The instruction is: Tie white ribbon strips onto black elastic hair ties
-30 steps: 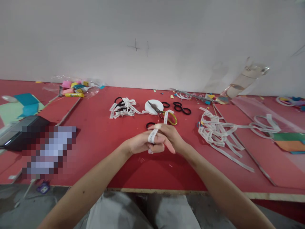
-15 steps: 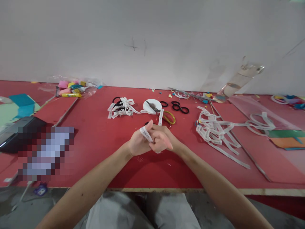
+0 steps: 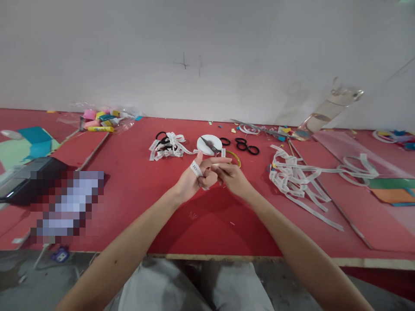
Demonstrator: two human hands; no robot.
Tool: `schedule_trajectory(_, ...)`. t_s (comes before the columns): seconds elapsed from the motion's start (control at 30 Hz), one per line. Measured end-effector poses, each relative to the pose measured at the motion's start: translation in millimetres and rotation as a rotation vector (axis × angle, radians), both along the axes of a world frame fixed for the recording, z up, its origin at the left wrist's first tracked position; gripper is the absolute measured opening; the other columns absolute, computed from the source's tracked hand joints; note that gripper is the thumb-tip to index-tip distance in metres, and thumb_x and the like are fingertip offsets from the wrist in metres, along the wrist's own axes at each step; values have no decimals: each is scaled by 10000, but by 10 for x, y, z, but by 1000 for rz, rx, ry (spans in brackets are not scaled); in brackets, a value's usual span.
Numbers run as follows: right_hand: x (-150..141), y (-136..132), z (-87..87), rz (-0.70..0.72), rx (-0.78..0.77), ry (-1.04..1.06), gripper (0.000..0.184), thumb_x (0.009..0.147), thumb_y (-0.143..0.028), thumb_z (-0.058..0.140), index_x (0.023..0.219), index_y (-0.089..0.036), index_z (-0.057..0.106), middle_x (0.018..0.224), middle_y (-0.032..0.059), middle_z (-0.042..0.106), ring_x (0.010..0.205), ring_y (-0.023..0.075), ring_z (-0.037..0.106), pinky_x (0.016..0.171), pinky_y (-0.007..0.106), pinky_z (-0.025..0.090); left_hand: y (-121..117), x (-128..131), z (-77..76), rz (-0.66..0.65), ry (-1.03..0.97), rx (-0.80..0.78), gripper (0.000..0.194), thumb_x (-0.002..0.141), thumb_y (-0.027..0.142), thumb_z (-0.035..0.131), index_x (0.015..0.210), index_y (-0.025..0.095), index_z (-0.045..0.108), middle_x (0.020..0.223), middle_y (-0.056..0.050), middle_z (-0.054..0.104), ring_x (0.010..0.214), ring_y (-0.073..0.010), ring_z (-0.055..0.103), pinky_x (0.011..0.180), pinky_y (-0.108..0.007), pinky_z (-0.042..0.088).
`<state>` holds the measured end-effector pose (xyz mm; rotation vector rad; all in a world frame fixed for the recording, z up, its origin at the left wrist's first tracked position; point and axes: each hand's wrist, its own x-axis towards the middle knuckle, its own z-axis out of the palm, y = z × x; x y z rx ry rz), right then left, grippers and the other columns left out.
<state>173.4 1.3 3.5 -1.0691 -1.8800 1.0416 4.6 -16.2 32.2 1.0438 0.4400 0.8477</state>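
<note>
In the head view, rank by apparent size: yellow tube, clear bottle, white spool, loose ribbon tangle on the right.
1. Ribbon tangle, widest spread
2. Clear bottle
3. White spool, partly covered by scissors
4. Yellow tube

Person's wear, lower centre of the frame: loose pale grey trousers (image 3: 162,285) with soft creases and darker shadowed folds over the lap; both forearms sleeveless, hands (image 3: 197,177) ungloved, wrists without watch or bracelet, one small dark spot on the left forearm (image 3: 129,242).

White ribbon (image 3: 196,169) carries dark lettering; tabletop (image 3: 129,185) red, pen (image 3: 100,129) yellow.
</note>
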Motion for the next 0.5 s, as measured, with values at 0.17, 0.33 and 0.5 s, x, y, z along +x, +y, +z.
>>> schedule_trajectory(0.17,81,28,88,35,-90,14,541,905,-598,500,563,-179,472,499,-34,499,436,65,468,496,215,404,84,-79,-53,14,117,182,677,961,623,250,1378,157,511,544,77,221,506,-99,120,501,-247,132)
schedule_trajectory(0.33,129,56,45,1,-154,14,470,881,-608,530,777,-165,647,522,-45,530,416,74,505,475,212,428,177,-160,-74,104,234,289,682,946,634,284,1383,157,500,570,79,172,515,-98,91,504,-263,94)
schedule_trajectory(0.5,120,48,-31,2,-127,-17,437,904,-567,524,801,-168,670,532,-45,529,421,63,509,469,191,414,287,-261,-34,250,320,329,786,936,677,148,1342,126,534,546,79,151,498,-103,64,488,-271,63)
